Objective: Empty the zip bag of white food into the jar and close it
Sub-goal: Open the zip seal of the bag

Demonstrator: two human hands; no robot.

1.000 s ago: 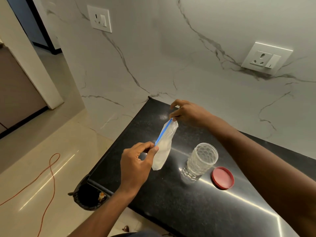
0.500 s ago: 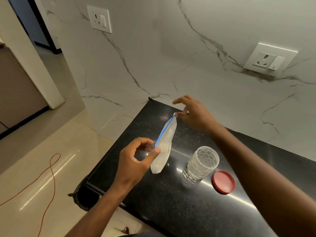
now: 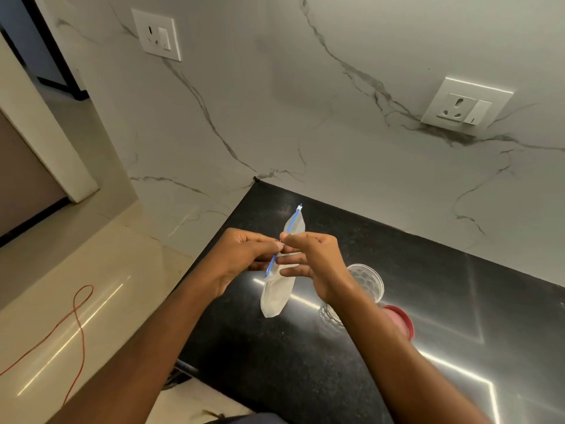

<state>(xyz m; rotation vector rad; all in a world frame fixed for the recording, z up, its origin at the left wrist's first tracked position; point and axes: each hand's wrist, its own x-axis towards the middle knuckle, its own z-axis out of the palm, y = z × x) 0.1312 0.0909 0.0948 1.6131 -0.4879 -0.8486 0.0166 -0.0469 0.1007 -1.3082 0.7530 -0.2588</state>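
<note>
Zip bag [image 3: 278, 298] over counter [image 3: 428, 286]; we pinch its blue zip edge with left hand [image 3: 241, 258] and right hand [image 3: 318, 267].

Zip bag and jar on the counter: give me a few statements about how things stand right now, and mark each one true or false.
1. The left grip and the right grip both pinch the zip bag. True.
2. The zip bag lies flat on the counter. False: it hangs in the air above the counter.
3. The jar stands upright on the counter. True.
4. The red lid sits on the jar. False: it lies on the counter beside the jar, which is open.
5. The wall has only one socket. False: there is a left socket and a right socket.
</note>
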